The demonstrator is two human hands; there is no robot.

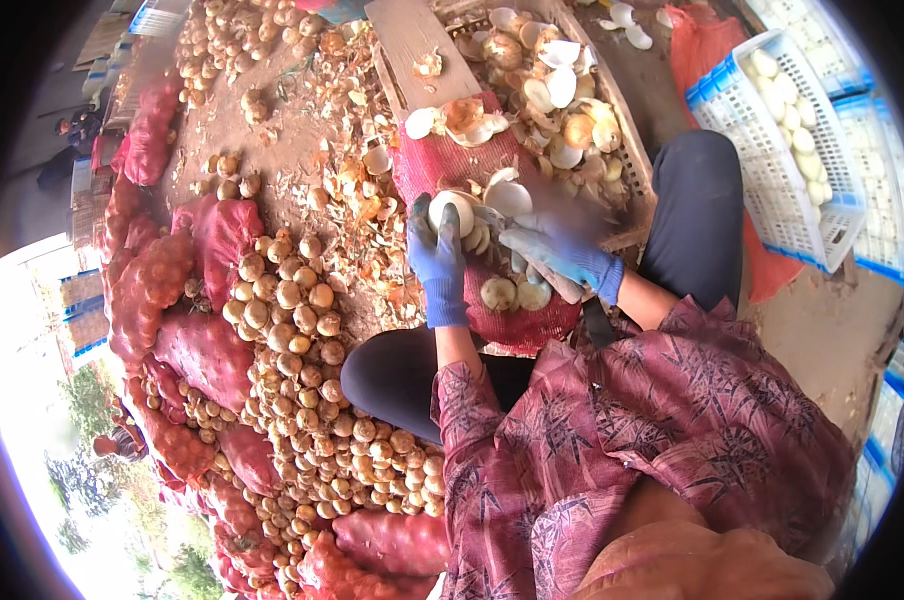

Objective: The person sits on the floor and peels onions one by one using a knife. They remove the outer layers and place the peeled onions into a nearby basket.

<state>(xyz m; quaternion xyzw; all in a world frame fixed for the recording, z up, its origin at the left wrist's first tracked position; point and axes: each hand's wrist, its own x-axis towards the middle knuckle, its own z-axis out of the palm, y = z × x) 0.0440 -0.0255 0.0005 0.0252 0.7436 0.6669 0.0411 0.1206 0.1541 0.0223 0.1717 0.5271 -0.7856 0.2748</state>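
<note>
My left hand (pixel 438 251), in a blue knitted glove with a dark coated palm, grips a peeled white onion (pixel 452 212). The thumb lies across its front. Close by on the right, my gloved right hand (pixel 561 251) is curled around what looks like a small knife (pixel 488 214); its blade points at the onion, and the fingers hide most of the handle. Under both hands, a red mesh sack (pixel 459 166) is spread over a board. Peeled onion layers (pixel 507 197) lie just beyond the hands. Two onions (pixel 498 293) rest on the mesh below my right hand.
A crate (pixel 632 161) of onions and peelings stands ahead, with a wooden plank (pixel 411 52) across it. At right is a white-and-blue plastic basket (pixel 752 161) of peeled onions (pixel 797 120). Unpeeled onions (pixel 294 337) and full red mesh sacks (pixel 204 360) cover the left ground.
</note>
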